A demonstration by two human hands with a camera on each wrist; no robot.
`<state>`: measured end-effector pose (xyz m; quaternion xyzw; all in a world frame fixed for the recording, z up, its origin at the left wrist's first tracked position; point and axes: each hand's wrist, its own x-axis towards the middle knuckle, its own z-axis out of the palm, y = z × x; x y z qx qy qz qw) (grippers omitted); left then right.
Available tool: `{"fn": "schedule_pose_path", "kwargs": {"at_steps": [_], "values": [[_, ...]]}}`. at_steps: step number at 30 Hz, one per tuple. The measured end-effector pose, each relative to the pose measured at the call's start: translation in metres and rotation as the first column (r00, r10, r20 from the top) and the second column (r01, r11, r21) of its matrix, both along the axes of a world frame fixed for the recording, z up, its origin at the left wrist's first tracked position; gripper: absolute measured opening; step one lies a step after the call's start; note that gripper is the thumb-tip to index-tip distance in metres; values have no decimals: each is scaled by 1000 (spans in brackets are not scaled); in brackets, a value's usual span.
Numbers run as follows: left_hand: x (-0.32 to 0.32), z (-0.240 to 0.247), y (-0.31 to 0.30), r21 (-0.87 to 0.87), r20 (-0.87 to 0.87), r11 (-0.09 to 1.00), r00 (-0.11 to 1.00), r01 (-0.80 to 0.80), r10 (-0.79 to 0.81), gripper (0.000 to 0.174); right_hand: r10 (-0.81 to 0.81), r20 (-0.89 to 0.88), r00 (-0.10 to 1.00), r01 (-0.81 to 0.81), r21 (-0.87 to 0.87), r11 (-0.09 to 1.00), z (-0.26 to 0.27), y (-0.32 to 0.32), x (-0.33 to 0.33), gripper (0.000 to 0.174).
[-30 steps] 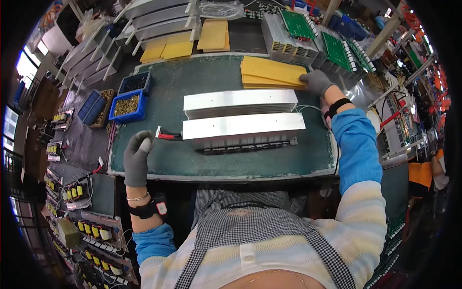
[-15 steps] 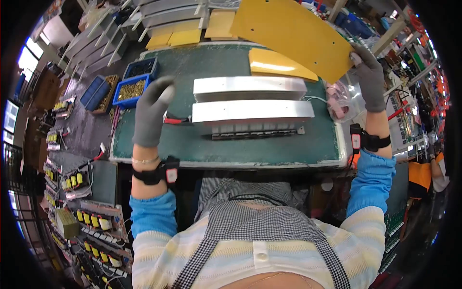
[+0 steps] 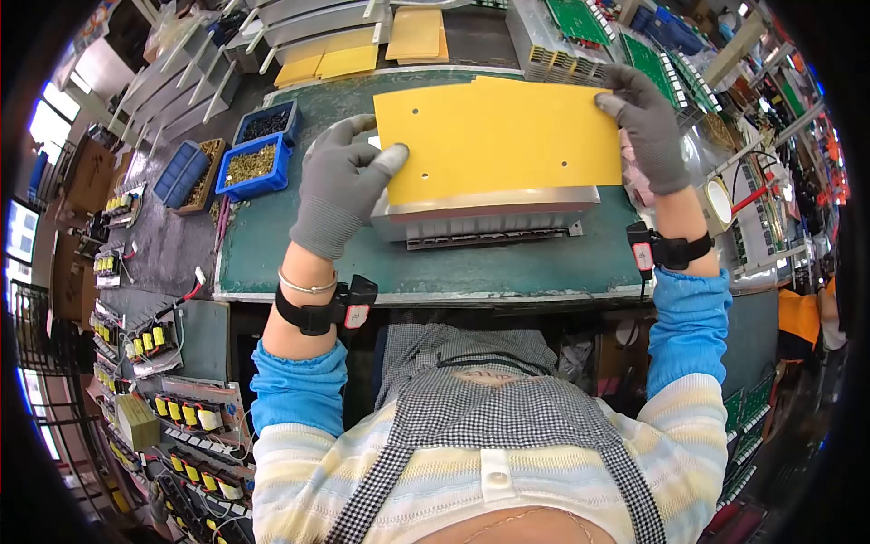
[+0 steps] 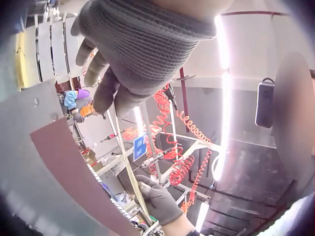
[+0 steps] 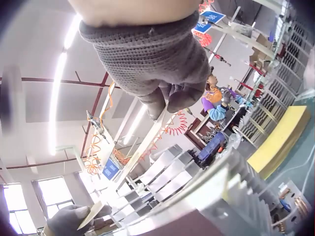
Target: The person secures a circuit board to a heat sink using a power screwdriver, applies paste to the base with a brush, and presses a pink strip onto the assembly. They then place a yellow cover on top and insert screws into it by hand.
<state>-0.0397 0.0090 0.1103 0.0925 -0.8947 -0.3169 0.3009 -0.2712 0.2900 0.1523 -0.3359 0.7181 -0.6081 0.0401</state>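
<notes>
Both gloved hands hold a yellow sheet with small holes, raised above the table. My left hand pinches its left end, thumb on the near face. At the upper right corner, my right hand grips it between thumb and fingers. The wrist views show the sheet nearly edge-on, running between left hand and right hand. Below it, a silver finned metal block lies on the green tabletop; the second block is mostly hidden by the sheet.
Blue bins of small brass-coloured parts and dark parts stand at the left. More yellow sheets and stacked metal blocks with green circuit boards are at the back. Board assemblies line the lower left.
My right hand has lifted the yellow sheet off the stack at the back right and brought it left over the metal blocks. My left hand has moved up and right and taken its left end.
</notes>
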Motion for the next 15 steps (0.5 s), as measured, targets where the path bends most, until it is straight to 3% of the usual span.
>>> {"fn": "schedule_pose_path", "kwargs": {"at_steps": [1,3,7,11,15], "values": [[-1,-2,0,-103,15,994,999,-37,39,32,-20,38,999,19,28,999,-11,-1,-6,42],[-1,-6,3,-302,26,947,992,-110,123,32,-84,-79,993,92,97,991,-26,-3,-9,44],[3,-13,9,-355,33,913,973,-200,226,31,-77,-95,993,95,199,975,-47,-6,-5,47],[5,-17,10,-345,51,905,958,-249,283,25,-54,-50,997,63,201,978,-61,-5,-9,47],[1,-30,-1,-185,45,931,944,-314,327,24,-41,-83,996,60,237,970,-68,-3,-12,47]]}}
